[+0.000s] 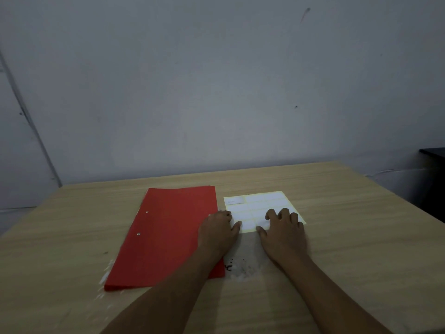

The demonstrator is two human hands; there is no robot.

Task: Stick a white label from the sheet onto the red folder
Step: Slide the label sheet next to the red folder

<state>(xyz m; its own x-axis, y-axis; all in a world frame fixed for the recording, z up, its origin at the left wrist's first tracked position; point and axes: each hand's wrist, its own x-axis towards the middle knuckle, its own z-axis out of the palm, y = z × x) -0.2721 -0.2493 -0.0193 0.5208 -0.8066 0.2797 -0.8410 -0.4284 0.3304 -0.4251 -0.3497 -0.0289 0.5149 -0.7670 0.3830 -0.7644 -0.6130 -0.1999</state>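
On a wooden table lay a label sheet, just right of a closed red folder; left hand and right hand rested on its near edge, fingers loosely spread, pinching nothing

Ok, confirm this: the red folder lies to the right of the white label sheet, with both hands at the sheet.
Wrong side. In the head view the flat red folder lies left of the white label sheet; both the left hand and right hand are at the sheet.
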